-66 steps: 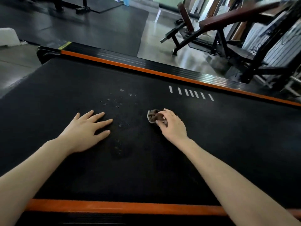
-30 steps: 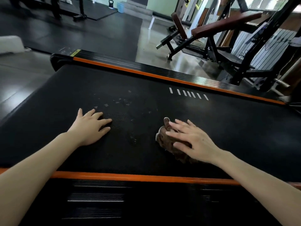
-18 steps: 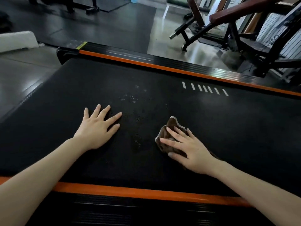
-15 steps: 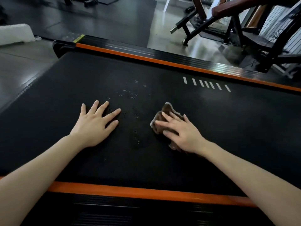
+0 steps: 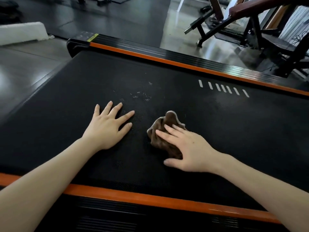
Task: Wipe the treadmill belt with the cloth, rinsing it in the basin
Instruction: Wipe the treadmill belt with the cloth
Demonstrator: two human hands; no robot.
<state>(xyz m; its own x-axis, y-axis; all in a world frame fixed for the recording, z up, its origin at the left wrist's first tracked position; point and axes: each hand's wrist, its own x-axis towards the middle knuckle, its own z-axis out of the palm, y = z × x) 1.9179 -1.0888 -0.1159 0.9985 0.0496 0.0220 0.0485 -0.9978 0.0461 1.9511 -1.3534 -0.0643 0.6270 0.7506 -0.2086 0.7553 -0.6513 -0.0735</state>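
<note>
Orange trim (image 5: 150, 200) runs nearest, under both forearms; just past it the right hand (image 5: 189, 148) lies flat, straight fingers (image 5: 172, 131) pressing the crumpled brown cloth (image 5: 164, 139) onto the treadmill belt (image 5: 242, 134), while the left hand (image 5: 107, 129), beside it and clear of the cloth, rests spread, grasping nothing. Pale specks (image 5: 141, 96) sit unwiped just beyond the left fingertips (image 5: 131, 113), so I judge the wiping underway, with that patch and the belt right of the hands left to do. Farther off are white dashes (image 5: 222, 88), the far rail (image 5: 167, 56) and a weight bench (image 5: 247, 7); no basin is in view.
</note>
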